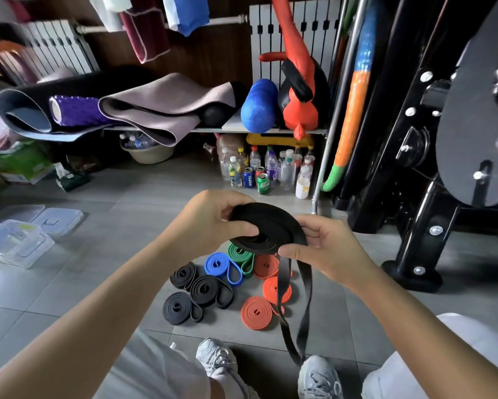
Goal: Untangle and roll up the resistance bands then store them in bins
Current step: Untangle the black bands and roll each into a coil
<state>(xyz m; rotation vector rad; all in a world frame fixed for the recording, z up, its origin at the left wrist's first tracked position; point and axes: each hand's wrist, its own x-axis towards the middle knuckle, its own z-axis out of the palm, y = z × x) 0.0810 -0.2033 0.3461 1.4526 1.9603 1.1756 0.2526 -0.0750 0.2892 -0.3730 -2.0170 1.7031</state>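
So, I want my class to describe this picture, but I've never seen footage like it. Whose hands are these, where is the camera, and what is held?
The picture comes from a camera worn on a person's head, looking down at their own hands. The left hand holds a partly rolled black band; the right hand pinches its edge, and the loose end hangs down. On the tiled floor lie black rolls, a blue roll, a green roll and orange rolls. Clear plastic bins sit at the left.

Held band [270, 226]: black. Grey tiled floor [98, 269] carries black rolls [206, 290], blue roll [217, 264], green roll [239, 251], orange rolls [255, 312]. Far shelf: purple knobbed roller [77, 110], blue roller [257, 106].
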